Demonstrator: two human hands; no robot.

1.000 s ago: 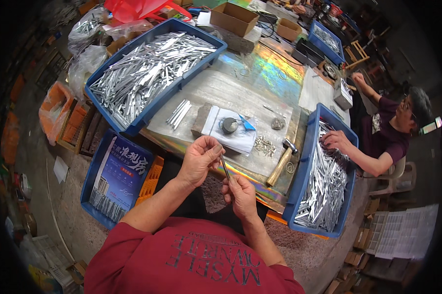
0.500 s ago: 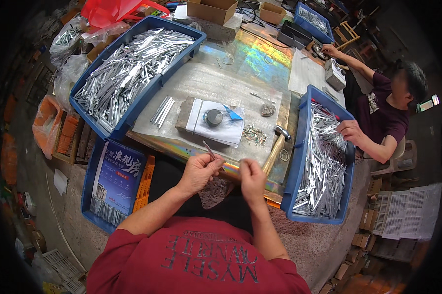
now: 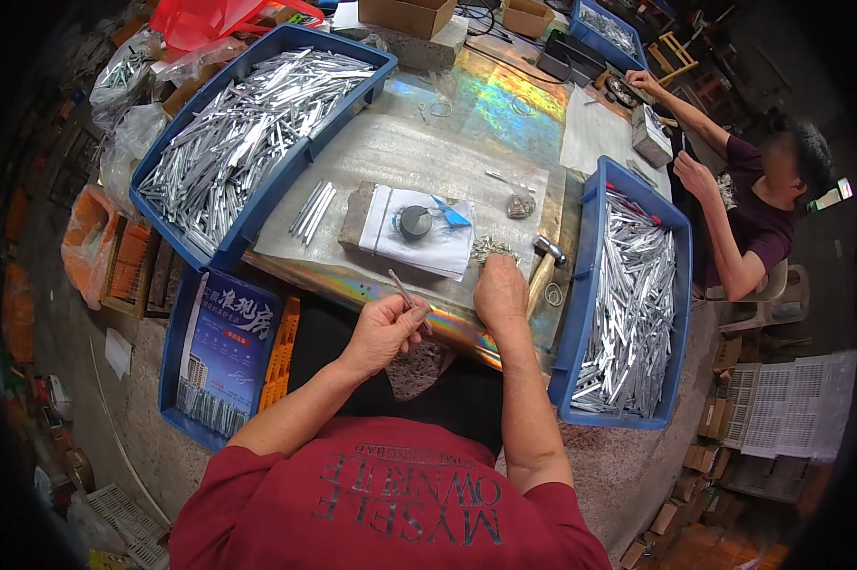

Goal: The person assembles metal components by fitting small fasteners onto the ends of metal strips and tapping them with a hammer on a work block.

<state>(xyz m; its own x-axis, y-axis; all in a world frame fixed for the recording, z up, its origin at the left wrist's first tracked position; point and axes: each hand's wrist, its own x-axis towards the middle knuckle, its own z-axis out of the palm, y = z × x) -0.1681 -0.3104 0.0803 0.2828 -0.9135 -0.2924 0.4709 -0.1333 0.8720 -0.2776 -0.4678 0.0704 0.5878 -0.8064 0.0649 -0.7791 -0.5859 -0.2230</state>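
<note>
**Left hand holds one metal strip, right hand reaches into small-parts pile**

Left hand [image 3: 383, 332] is closed around a thin silver metal strip [image 3: 402, 290], pinched near its lower end so the free end sticks up and away over the table edge. Right hand [image 3: 501, 290] is apart from the left, palm down, fingers curled onto a little heap of small silvery metal bits [image 3: 491, 249] just beside the white cloth pad on a grey stone block [image 3: 419, 237]; cannot tell if anything is pinched yet, fingertips are hidden.

Doing it well, by my read: keep the strip steady and tilted up so its end stays clear of the table; pick a single bit, not a clump; bring the hands together over the pad, not over the lap, so a dropped bit stays on the foil-covered worktable [image 3: 400, 157].

A round dark metal die [image 3: 414, 221] sits on the pad. A wooden-handled hammer [image 3: 545, 261] lies just right of the right hand. A long blue plastic bin of finished silver strips [image 3: 628, 304] is on the right; a larger blue bin of silver strips [image 3: 248, 142] is at far left. Another person [image 3: 752, 204] works at the far right.
</note>
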